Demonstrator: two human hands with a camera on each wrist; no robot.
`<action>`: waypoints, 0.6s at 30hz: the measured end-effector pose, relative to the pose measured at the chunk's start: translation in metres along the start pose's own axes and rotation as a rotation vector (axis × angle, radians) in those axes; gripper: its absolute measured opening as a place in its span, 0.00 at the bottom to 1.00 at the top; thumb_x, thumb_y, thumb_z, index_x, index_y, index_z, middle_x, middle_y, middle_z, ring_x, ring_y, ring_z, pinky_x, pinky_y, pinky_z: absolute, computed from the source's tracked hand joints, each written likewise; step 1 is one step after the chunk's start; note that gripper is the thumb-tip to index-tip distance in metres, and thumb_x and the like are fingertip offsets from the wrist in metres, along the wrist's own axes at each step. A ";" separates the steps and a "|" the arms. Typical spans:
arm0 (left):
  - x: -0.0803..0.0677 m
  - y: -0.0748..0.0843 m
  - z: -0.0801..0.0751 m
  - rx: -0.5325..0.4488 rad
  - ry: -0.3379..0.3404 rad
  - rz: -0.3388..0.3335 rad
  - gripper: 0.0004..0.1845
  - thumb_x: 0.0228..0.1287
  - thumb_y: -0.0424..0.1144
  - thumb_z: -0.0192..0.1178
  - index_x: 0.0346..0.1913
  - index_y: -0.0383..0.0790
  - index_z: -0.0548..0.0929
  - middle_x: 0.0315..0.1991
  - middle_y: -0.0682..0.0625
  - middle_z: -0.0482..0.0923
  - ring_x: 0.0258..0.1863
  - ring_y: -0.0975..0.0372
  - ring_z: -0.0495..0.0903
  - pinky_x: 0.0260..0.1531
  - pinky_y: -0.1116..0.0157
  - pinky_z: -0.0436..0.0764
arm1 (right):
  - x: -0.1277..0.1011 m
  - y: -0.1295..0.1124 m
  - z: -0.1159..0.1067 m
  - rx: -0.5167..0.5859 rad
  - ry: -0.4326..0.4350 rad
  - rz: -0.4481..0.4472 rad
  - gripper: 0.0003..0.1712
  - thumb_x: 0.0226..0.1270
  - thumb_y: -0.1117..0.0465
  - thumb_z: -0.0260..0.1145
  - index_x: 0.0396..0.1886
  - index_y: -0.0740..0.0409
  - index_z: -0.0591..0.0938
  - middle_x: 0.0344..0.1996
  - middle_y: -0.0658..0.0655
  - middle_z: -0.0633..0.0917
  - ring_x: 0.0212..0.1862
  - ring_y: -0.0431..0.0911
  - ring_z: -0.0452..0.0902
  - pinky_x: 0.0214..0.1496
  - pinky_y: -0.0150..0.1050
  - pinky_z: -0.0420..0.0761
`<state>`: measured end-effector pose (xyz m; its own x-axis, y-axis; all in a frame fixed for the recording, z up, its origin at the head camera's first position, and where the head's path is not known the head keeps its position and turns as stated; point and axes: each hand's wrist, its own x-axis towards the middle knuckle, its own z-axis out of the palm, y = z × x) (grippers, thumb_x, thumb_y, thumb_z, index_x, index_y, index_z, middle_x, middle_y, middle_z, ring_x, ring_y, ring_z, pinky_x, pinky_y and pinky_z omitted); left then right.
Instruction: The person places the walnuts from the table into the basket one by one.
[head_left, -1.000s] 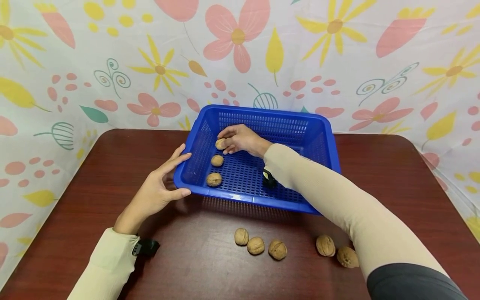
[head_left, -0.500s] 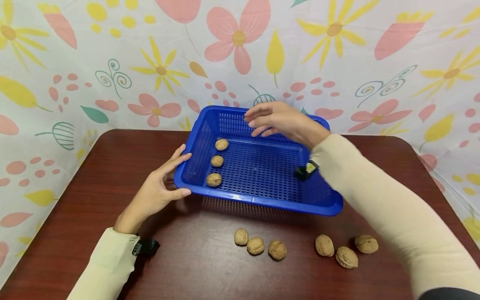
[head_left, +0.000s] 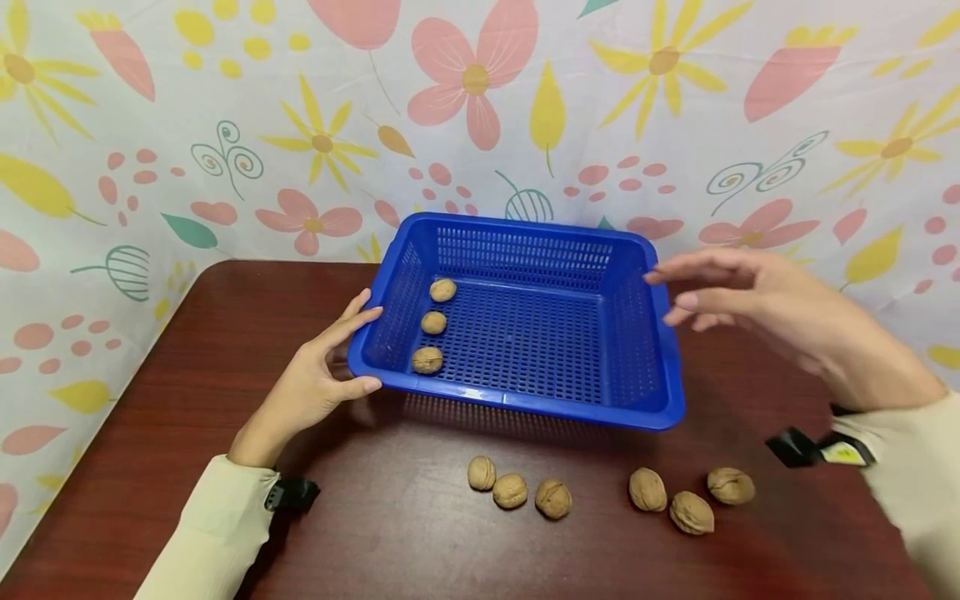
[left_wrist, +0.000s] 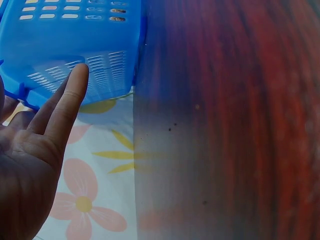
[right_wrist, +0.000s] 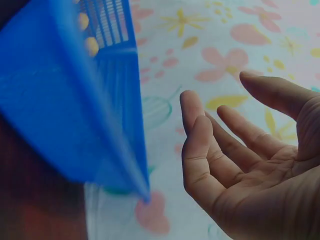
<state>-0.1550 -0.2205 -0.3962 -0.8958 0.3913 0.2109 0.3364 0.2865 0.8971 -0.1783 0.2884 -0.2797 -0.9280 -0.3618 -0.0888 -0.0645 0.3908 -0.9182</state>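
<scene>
A blue plastic basket point(head_left: 517, 400) with perforated walls stands on the table. Inside, along its left side, three walnuts lie in a row: a far walnut point(head_left: 443, 290), a middle walnut point(head_left: 433, 322) and a near walnut point(head_left: 427, 360). My left hand point(head_left: 311, 375) rests against the basket's left end, thumb at the near corner and fingers on the side rim; the left wrist view shows a straight finger point(left_wrist: 72, 97) beside the wall. Beyond the right rim hovers my right hand point(head_left: 780, 312), slightly blurred. Its palm point(right_wrist: 270, 170) holds nothing, and the fingers are loosely bent.
In front of the basket, three walnuts point(head_left: 511, 492) lie on the dark red-brown table point(head_left: 360, 525). Another three walnuts point(head_left: 692, 512) sit further right. A floral cloth point(head_left: 322, 67) hangs behind the table's back edge.
My right hand let go of the far walnut in the basket, rose, and moved right past the right rim. The left hand and basket have stayed about where they were.
</scene>
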 end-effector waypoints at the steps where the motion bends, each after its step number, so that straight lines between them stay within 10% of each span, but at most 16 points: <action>1: 0.000 0.000 0.000 -0.001 -0.001 0.001 0.45 0.62 0.26 0.73 0.81 0.41 0.65 0.87 0.49 0.43 0.65 0.37 0.78 0.53 0.75 0.83 | -0.010 0.007 -0.004 0.012 0.014 0.006 0.23 0.78 0.71 0.61 0.68 0.53 0.81 0.60 0.45 0.88 0.46 0.47 0.89 0.43 0.38 0.87; 7: 0.001 0.000 0.000 -0.010 -0.009 -0.008 0.45 0.63 0.26 0.73 0.81 0.42 0.65 0.87 0.51 0.43 0.65 0.37 0.78 0.53 0.74 0.83 | -0.063 0.054 -0.017 0.120 0.070 0.014 0.24 0.77 0.77 0.56 0.69 0.62 0.78 0.61 0.49 0.87 0.44 0.47 0.89 0.38 0.39 0.86; 18: 0.001 0.000 0.000 -0.004 -0.008 -0.013 0.45 0.63 0.27 0.73 0.81 0.42 0.65 0.87 0.51 0.43 0.66 0.37 0.77 0.53 0.75 0.83 | -0.128 0.130 -0.014 0.033 -0.044 0.200 0.28 0.82 0.72 0.53 0.70 0.41 0.79 0.59 0.35 0.87 0.40 0.49 0.87 0.26 0.44 0.78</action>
<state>-0.1555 -0.2204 -0.3960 -0.8977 0.3943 0.1966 0.3240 0.2882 0.9011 -0.0730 0.3972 -0.3821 -0.9041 -0.3170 -0.2865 0.1316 0.4312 -0.8926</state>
